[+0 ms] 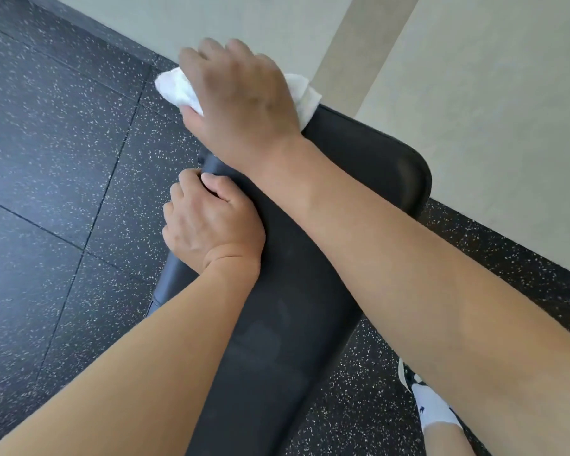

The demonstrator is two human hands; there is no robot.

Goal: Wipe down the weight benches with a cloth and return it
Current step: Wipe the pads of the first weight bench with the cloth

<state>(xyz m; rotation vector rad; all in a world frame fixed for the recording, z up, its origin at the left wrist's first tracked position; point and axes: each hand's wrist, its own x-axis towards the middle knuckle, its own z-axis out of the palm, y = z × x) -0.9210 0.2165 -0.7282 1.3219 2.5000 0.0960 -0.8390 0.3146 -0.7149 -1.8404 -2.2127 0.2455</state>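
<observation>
The right hand point(237, 97) hides most of the crumpled white cloth point(178, 90), fingers curled over it at the far end of the smooth black padded bench point(293, 291), while the left hand point(208, 222) grips the bench's left edge, fingertips seemingly tucked under.

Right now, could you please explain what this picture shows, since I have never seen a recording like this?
There is no machine here: a person wears a camera on the head, looking down at both bare arms. The right hand presses a white cloth on the far end of a black padded bench. The left hand grips the bench's left edge. Below is a dark speckled floor, a pale wall behind, and a foot in a white sock lower right.
</observation>
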